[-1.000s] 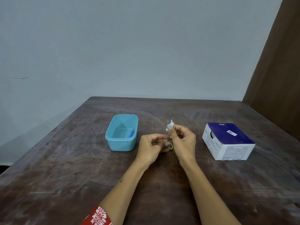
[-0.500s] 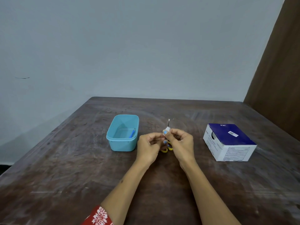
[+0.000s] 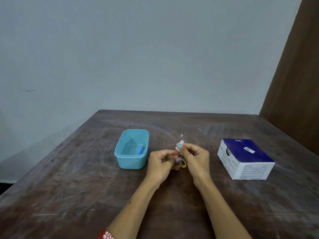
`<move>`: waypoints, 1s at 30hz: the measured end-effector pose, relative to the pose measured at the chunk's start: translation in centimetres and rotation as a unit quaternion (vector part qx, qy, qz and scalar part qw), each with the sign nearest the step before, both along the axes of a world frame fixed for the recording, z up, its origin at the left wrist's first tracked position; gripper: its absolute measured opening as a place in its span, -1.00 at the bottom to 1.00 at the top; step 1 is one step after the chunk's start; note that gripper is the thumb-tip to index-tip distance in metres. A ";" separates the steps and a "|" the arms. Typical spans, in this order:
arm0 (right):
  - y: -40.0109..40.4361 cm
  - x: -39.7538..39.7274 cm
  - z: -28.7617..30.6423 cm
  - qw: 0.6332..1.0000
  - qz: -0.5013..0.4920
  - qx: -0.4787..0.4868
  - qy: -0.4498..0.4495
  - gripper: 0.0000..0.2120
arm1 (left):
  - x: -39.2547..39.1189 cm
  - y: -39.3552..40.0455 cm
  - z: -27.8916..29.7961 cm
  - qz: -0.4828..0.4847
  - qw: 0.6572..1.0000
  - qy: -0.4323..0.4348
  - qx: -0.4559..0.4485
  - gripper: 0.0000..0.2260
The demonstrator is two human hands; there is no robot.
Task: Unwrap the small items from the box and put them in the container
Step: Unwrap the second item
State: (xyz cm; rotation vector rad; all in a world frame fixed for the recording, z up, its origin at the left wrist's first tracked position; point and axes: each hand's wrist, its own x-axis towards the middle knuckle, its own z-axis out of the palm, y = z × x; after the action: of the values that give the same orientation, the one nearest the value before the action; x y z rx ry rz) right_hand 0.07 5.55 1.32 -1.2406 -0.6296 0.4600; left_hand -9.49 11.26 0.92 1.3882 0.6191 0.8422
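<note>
My left hand and my right hand meet above the middle of the table, both pinching a small white wrapped item. Its thin wrapper sticks up above my right fingertips. A yellow ring-shaped thing shows between my hands, mostly hidden. The light blue container stands to the left of my hands with a blue item lying inside it. The blue-and-white box sits to the right, with a round opening in its left side.
The dark brown wooden table reaches a grey wall at the back. A brown panel stands at the far right, close to the table's right edge.
My hands have stayed together at the middle of the table. The wrapper has been worked between the fingertips and its top now stands a little higher and thinner.
</note>
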 end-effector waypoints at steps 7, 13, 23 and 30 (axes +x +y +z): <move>0.0 0.1 -0.3 0.999 0.007 -0.014 -0.033 -0.93 | 0.0 0.0 -0.1 0.014 1.000 -0.005 0.018 -0.83; 0.0 0.2 0.2 1.000 0.011 -0.010 -0.013 -0.87 | 0.0 -0.1 0.0 -0.015 1.000 0.010 0.009 -0.81; -0.2 -0.1 0.4 0.999 -0.006 -0.008 -0.034 -0.89 | 0.0 0.0 -0.1 0.000 0.999 0.018 0.031 -0.79; 0.0 -0.3 -0.2 0.997 0.010 -0.033 -0.067 -0.86 | -0.1 0.1 -0.1 0.038 0.997 0.010 0.063 -0.78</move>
State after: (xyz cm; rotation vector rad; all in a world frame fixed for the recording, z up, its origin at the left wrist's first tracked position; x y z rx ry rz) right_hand -0.25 5.54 1.10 -1.3358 -0.7474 0.4195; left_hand -9.59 11.36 0.84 1.4968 0.6462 0.9428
